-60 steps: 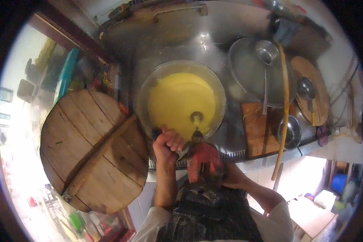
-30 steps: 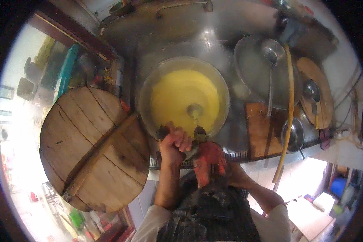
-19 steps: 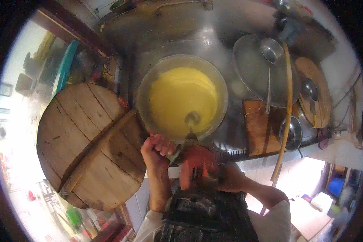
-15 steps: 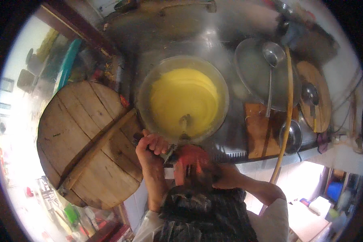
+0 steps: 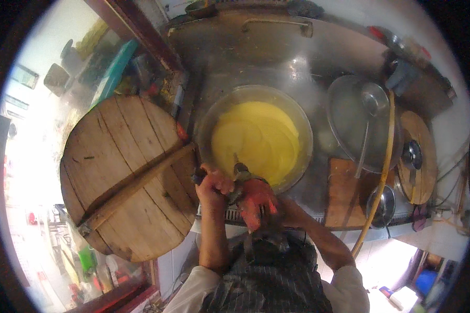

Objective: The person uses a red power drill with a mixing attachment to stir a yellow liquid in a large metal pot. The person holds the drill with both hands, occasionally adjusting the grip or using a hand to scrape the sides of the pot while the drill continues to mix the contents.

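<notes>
A red-and-dark power drill (image 5: 258,201) points down and forward over a large round metal pot (image 5: 307,128). Its stirring shaft reaches into the thick, smooth yellow mixture (image 5: 266,130), near the pot's near left side; the shaft's lower end is hidden in it. My left hand (image 5: 215,180) is closed round the drill's dark side handle, just above the near rim. At the rear of the drill is my right hand (image 5: 286,213), mostly hidden by the tool's body, its arm bent in from the right. Soft folds mark the mixture's surface.
A round plank lid (image 5: 125,172) with a wooden crossbar stands left of the pot. To the right are a large metal basin (image 5: 344,120), a long-handled ladle (image 5: 373,104), a wooden board (image 5: 344,195), a yellowish hose (image 5: 384,177) and a small metal bowl (image 5: 384,206).
The view has shifted, so the whole scene sits further right and lower. The drill's shaft has moved leftward within the pot, and the swirl in the mixture looks different. Both hands stay on the drill.
</notes>
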Demonstrator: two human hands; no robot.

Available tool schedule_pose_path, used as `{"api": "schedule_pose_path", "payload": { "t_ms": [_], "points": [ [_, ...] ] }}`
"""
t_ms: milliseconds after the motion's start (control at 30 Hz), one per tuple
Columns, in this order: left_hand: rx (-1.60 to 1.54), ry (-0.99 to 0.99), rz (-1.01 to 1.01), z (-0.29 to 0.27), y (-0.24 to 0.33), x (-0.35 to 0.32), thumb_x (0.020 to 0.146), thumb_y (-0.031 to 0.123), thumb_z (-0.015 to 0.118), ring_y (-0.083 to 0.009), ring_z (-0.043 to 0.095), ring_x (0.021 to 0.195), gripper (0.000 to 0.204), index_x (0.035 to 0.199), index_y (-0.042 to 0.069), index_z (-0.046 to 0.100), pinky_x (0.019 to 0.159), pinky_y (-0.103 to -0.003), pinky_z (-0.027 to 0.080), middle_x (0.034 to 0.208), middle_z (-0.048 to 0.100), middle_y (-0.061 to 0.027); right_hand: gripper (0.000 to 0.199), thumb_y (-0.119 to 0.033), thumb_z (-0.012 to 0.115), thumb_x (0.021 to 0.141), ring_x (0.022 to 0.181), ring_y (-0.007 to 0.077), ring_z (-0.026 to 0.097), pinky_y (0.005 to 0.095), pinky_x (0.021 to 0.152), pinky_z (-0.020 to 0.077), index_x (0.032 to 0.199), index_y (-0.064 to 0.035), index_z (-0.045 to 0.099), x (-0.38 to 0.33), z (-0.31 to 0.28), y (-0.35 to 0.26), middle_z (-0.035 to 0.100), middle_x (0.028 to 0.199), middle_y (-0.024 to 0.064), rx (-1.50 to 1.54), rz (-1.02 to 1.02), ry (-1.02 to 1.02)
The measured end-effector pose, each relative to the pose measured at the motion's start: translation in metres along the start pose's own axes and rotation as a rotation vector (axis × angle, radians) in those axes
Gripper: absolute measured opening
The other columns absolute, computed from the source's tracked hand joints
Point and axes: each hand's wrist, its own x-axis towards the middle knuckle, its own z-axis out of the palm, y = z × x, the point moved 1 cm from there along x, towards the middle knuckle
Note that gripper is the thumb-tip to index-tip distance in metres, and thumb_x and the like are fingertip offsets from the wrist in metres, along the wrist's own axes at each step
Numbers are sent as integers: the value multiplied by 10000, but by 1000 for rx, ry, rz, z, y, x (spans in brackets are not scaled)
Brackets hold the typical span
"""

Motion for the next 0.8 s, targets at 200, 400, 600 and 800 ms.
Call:
{"api": "schedule_pose_path", "payload": {
  "t_ms": [200,400,600,800],
  "points": [
    [-33,-81,-101,-3,-15,-8,701,24,449,-158,313,384,120,673,122,386,374,-316,274,487,316,-13,736,-363,684,702,1074,287,499,408,915,403,1273,-27,363,-31,16,-5,485,1190,160,303,170,124],
    [-105,-31,-180,3,10,-24,720,119,457,-140,286,388,96,660,111,383,382,-312,282,487,326,-6,719,-242,704,679,1069,274,509,383,940,397,1278,-31,366,-68,48,23,512,1181,148,305,101,-59],
    [118,159,-52,14,33,-14,741,138,463,-81,279,390,59,726,138,406,388,-263,267,510,298,57,674,-222,698,642,1041,308,535,391,945,399,1229,-19,436,-28,-1,-56,569,1100,182,187,205,-259],
    [52,112,-6,15,29,16,742,97,454,-95,284,385,83,788,151,411,386,-268,277,516,295,49,710,-295,705,640,1058,355,515,433,947,389,1225,-5,426,9,13,3,536,1135,222,-82,7,-44]
  ]
}}
